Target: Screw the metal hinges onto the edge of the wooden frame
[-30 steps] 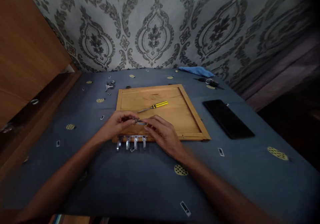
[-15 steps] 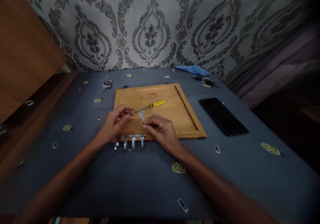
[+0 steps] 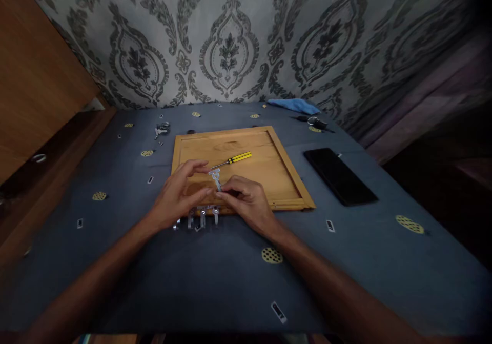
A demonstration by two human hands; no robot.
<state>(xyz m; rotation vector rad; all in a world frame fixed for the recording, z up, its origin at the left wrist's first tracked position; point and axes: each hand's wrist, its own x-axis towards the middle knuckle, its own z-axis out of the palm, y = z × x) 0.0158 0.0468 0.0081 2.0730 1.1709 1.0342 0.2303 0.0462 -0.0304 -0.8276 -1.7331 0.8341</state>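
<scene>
A small metal hinge piece (image 3: 216, 177) stands up between my two hands over the near edge of a wooden panel (image 3: 277, 172). My right hand (image 3: 246, 203) pinches its lower end with curled fingers. My left hand (image 3: 179, 193) has its fingertips closed on the piece from the left. A yellow-handled screwdriver (image 3: 232, 160) lies on the panel just beyond my hands. A row of several metal hooks (image 3: 198, 218) sits at the panel's near edge, partly under my hands.
A black phone (image 3: 338, 176) lies right of the panel on the blue patterned cloth (image 3: 230, 282). A blue rag (image 3: 294, 105) and a dark tool (image 3: 317, 122) sit at the back right, metal fittings (image 3: 161, 129) at the back left. A wooden cabinet (image 3: 34, 87) stands left.
The metal piece went from lying flat between my fingers to standing upright. My left hand came back to it after briefly letting go. The view drifted slightly.
</scene>
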